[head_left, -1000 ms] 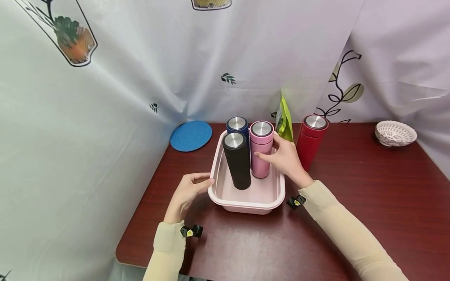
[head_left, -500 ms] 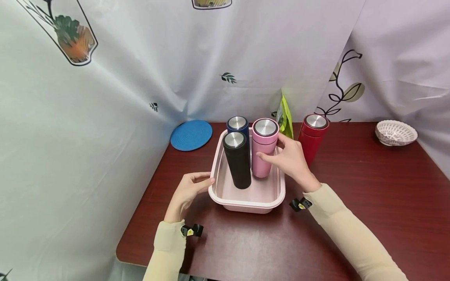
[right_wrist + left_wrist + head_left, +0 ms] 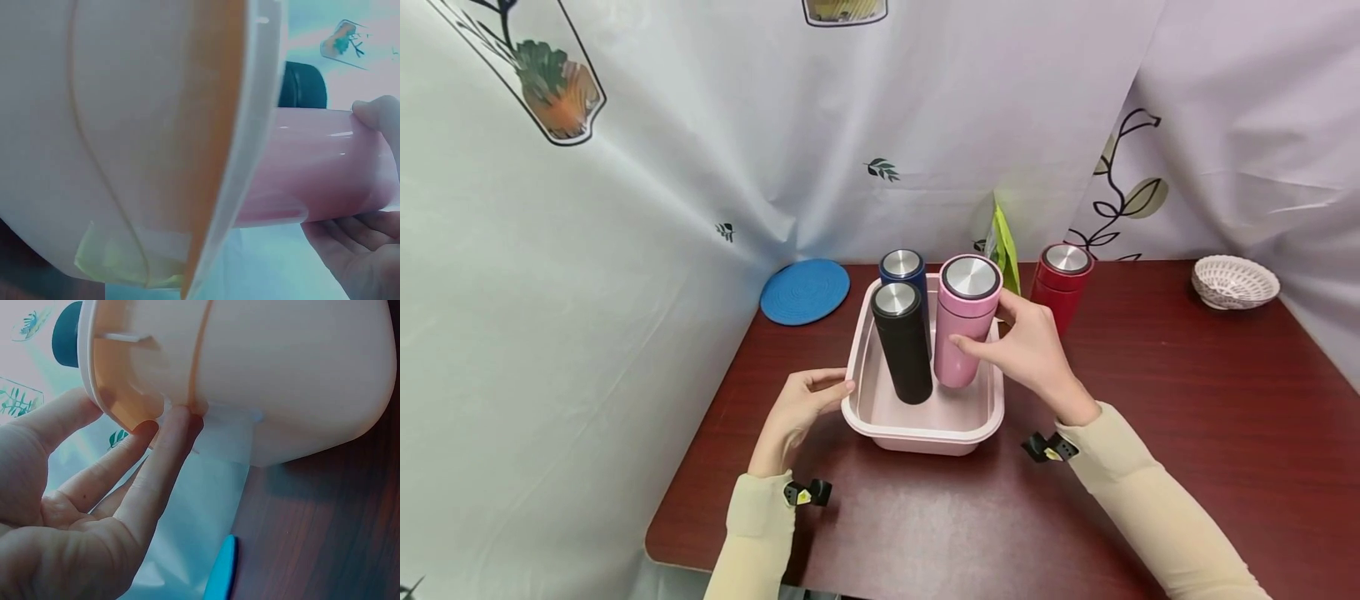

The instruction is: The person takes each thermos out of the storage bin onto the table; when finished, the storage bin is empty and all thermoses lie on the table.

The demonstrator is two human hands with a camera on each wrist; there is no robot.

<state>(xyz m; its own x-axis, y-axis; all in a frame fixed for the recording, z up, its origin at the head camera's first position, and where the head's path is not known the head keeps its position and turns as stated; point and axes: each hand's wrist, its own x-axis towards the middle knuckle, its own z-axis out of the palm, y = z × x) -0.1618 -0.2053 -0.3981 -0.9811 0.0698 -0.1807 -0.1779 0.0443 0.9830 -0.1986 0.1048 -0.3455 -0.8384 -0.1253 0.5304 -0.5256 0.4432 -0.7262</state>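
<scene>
My right hand (image 3: 1033,350) grips a pink thermos flask (image 3: 961,350) between thumb and fingers. The flask stands nearly upright inside the pale pink plastic basin (image 3: 940,435), at its right side; the right wrist view shows the flask (image 3: 325,165) rising past the rim. My left hand (image 3: 801,412) pinches the basin's left edge, thumb on the rim and fingertips against the outer wall (image 3: 281,375). Inside the basin, a black thermos (image 3: 904,354) leans slightly at the front left, and a dark blue thermos (image 3: 902,267) is behind it, mostly hidden.
A red thermos (image 3: 1060,287) stands right of the basin, partly behind my right hand. Behind the basin is a green packet (image 3: 1004,246). A blue round mat (image 3: 805,292) lies at the back left, a white woven basket (image 3: 1234,282) at the back right. A curtain hangs along the table's back.
My right hand has raised the pink thermos a little and moved it slightly toward me and to the right. The left hand has stayed on the basin's edge.
</scene>
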